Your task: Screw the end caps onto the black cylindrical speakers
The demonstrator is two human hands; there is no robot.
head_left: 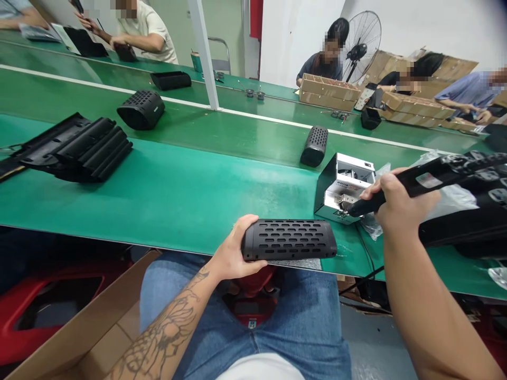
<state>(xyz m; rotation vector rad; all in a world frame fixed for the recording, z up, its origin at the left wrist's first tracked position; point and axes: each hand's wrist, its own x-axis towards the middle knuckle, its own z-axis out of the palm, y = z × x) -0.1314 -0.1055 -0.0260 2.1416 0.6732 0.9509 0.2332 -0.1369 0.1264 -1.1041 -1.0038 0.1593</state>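
My left hand (233, 253) grips the left end of a black perforated housing (291, 239), which lies lengthwise at the table's front edge. My right hand (400, 198) is closed around a black electric screwdriver (422, 179). Its tip points down and left at the front opening of a white and black box-shaped machine (348, 184), where small metal parts show. Whether the tip touches them is too small to tell. Beyond the machine, another perforated housing (315, 145) stands on the green conveyor.
Stacked black shells (95, 150) lie on the green table (178, 195) at left. More black parts and plastic bags (455, 195) crowd the right. A further housing (141, 110) and a white post (204, 58) stand beyond. People work across the line near cardboard boxes (327, 92).
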